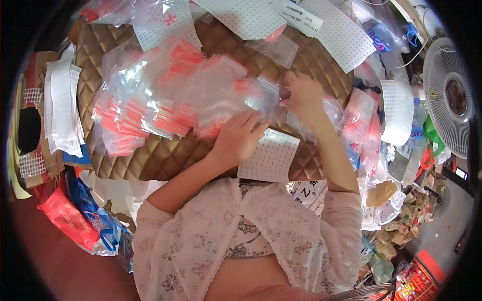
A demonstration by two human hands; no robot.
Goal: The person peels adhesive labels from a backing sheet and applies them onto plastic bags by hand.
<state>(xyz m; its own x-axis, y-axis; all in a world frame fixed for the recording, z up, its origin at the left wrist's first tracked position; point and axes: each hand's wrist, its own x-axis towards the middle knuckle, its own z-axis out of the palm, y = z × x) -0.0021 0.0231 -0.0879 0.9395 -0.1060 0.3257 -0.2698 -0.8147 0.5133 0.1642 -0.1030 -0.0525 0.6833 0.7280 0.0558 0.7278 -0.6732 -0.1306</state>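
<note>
A large spread of clear zip bags with red strips covers the middle of the brown quilted table top. My left hand lies palm down at the near edge of the bags, its fingers stretched to the right and slightly apart. Beneath and beside those fingers is a white sheet of small printed labels, close to my body. My right hand has its fingers bent together at the edge of a clear plastic bag. Its fingertips are partly hidden by glare and the clear film.
More label sheets lie along the far edge. A stack of white paper stands at the left. On the right are bundled bags, a plastic bottle and a white fan. A red bag hangs at the lower left.
</note>
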